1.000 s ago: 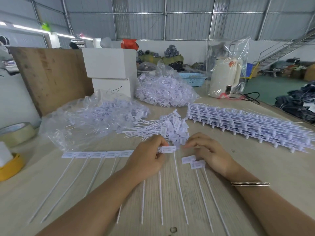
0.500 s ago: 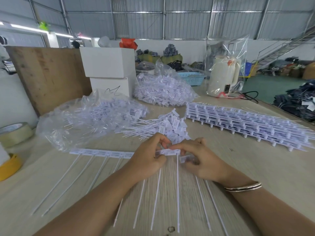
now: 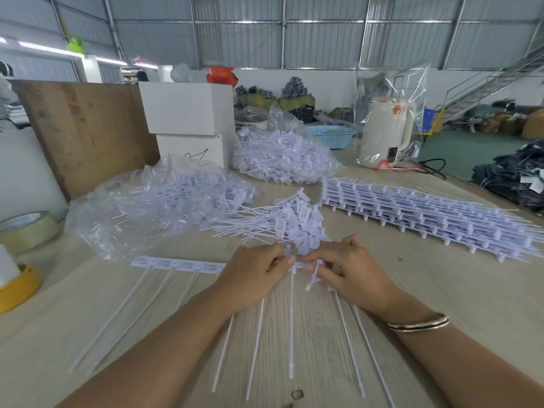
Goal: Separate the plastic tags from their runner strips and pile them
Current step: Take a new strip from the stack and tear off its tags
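Observation:
A white strip of joined plastic tags (image 3: 179, 265) lies across the table in front of me, its thin tails pointing toward me. My left hand (image 3: 253, 273) pinches the strip's right end. My right hand (image 3: 350, 270) touches it fingertip to fingertip and pinches a tag (image 3: 313, 273) at that end, with two loose tags' tails running out from under the palm. Just beyond my hands lies a loose pile of separated tags (image 3: 288, 223). A flat stack of unseparated strips (image 3: 426, 216) lies to the right.
Two clear bags of tags (image 3: 159, 207) (image 3: 282, 156) sit at the left and behind. White boxes (image 3: 188, 122), a wooden board (image 3: 82, 131), tape rolls (image 3: 26, 228) at the left edge, and a bagged kettle (image 3: 385, 131) ring the table.
My right hand moved left from the two loose tags up to my left hand and now pinches a tag at the strip's end. The strip shifted slightly away from me.

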Demonstrator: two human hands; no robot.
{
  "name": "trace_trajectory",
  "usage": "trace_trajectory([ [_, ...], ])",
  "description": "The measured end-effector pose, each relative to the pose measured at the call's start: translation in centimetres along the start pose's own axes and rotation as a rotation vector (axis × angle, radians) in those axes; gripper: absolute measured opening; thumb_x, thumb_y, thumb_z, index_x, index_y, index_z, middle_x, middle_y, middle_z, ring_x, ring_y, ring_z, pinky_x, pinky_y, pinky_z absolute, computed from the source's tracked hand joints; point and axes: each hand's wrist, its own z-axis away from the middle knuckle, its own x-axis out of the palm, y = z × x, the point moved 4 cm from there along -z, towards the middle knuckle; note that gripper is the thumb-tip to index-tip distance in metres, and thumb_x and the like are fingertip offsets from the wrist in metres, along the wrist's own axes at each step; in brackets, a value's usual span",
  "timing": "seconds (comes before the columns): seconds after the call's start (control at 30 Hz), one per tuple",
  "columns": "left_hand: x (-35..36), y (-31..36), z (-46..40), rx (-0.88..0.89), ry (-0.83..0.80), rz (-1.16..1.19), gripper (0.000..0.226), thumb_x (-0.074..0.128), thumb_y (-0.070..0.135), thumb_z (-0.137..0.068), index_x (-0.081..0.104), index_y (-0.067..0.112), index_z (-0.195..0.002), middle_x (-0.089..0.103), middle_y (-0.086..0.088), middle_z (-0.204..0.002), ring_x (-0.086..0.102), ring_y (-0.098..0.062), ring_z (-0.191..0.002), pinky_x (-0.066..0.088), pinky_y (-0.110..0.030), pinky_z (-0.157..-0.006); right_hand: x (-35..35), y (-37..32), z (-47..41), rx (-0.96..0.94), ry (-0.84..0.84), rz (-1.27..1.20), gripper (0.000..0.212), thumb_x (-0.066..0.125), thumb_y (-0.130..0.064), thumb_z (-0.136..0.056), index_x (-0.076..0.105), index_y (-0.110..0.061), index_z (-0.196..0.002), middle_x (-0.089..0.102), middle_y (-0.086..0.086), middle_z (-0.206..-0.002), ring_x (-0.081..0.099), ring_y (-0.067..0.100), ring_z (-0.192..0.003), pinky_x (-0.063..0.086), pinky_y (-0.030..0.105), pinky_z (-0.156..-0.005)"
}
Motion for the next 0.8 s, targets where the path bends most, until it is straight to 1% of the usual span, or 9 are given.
trace_trajectory([
  [0.07,0.1,0.1,-0.1,0.01,0.014,0.006,0.028,0.047,0.037,-0.096,0.051,0.025,-0.072,0.051,0.006,-0.061,0.05,-0.015,-0.06,0.034,-0.03,-0.06,0.2,0.2,0.1,0.039,-0.019,-0.051,0.022,0.053,-0.04,-0.089,0.07,-0.026,-0.093,0.059,-0.018,-0.072,0.05,0.002,-0.061,0.028,0.027,-0.076],
  [0.13,0.2,0.3,-0.1,0.028,0.027,-0.001,0.028,0.046,0.037,-0.096,0.05,0.018,-0.076,0.049,0.006,-0.062,0.05,-0.018,-0.06,0.032,-0.03,-0.059,0.4,0.4,0.0,0.057,-0.015,-0.117,0.036,0.048,-0.046,-0.088,0.068,-0.017,-0.081,0.056,-0.009,-0.065,0.049,0.008,-0.058,0.027,0.025,-0.073],
  [0.3,0.1,0.8,-0.2,0.066,0.054,0.045,0.026,0.048,0.033,-0.096,0.044,0.022,-0.073,0.043,0.009,-0.058,0.044,-0.014,-0.056,0.033,-0.031,-0.058,0.6,1.1,-0.2,0.099,0.02,-0.299,0.046,0.055,-0.039,-0.089,0.061,0.001,-0.067,0.057,0.006,-0.057,0.051,0.018,-0.054,0.031,0.026,-0.07],
  [0.43,-0.1,2.0,-0.1,0.151,0.117,0.017,0.024,0.053,0.031,-0.094,0.046,0.02,-0.074,0.038,0.014,-0.055,0.037,-0.003,-0.052,0.023,-0.022,-0.054,0.1,1.3,-0.1,0.203,0.1,-0.466,0.038,0.054,-0.023,-0.092,0.057,-0.021,-0.055,0.055,-0.014,-0.05,0.052,0.005,-0.05,0.035,0.02,-0.065],
  [0.5,-0.1,2.2,-0.2,0.148,0.125,0.043,0.023,0.054,0.032,-0.094,0.048,0.02,-0.076,0.039,0.014,-0.055,0.038,-0.002,-0.051,0.024,-0.023,-0.053,-0.4,1.0,-0.2,0.23,0.125,-0.553,0.037,0.053,-0.022,-0.09,0.057,-0.027,-0.054,0.055,-0.012,-0.048,0.049,0.004,-0.047,0.036,0.017,-0.055],
  [0.57,-0.2,2.1,-0.2,0.153,0.136,0.06,0.021,0.052,0.032,-0.095,0.049,0.022,-0.076,0.04,0.015,-0.055,0.039,-0.002,-0.051,0.025,-0.023,-0.053,-0.5,0.8,-0.1,0.28,0.109,-0.584,0.037,0.052,-0.027,-0.09,0.057,-0.023,-0.053,0.053,-0.007,-0.049,0.046,0.012,-0.048,0.036,0.023,-0.052],
  [0.67,-0.7,2.0,0.0,0.151,0.171,0.118,0.022,0.046,0.034,-0.094,0.042,0.033,-0.073,0.043,0.015,-0.056,0.042,-0.001,-0.054,0.027,-0.019,-0.052,-1.4,2.0,0.5,0.496,0.261,-0.779,0.04,0.049,-0.027,-0.094,0.056,-0.014,-0.057,0.047,0.002,-0.054,0.042,0.013,-0.05,0.036,0.019,-0.051],
  [0.73,-1.2,1.4,0.1,0.1,0.212,0.197,0.024,0.041,0.036,-0.093,0.039,0.036,-0.069,0.045,0.016,-0.058,0.043,-0.002,-0.057,0.031,-0.021,-0.054,-2.5,2.7,0.9,0.508,0.357,-0.789,0.032,0.049,-0.025,-0.094,0.065,-0.012,-0.07,0.048,0.008,-0.062,0.043,0.014,-0.056,0.037,0.014,-0.055],
  [0.8,-1.5,0.6,0.2,0.025,0.243,0.25,0.024,0.038,0.036,-0.091,0.039,0.033,-0.067,0.044,0.014,-0.057,0.041,-0.005,-0.056,0.036,-0.03,-0.058,-2.9,2.7,0.8,0.428,0.294,-0.769,0.022,0.053,-0.012,-0.092,0.072,-0.023,-0.088,0.055,0.006,-0.073,0.049,0.011,-0.064,0.04,0.011,-0.061],
])
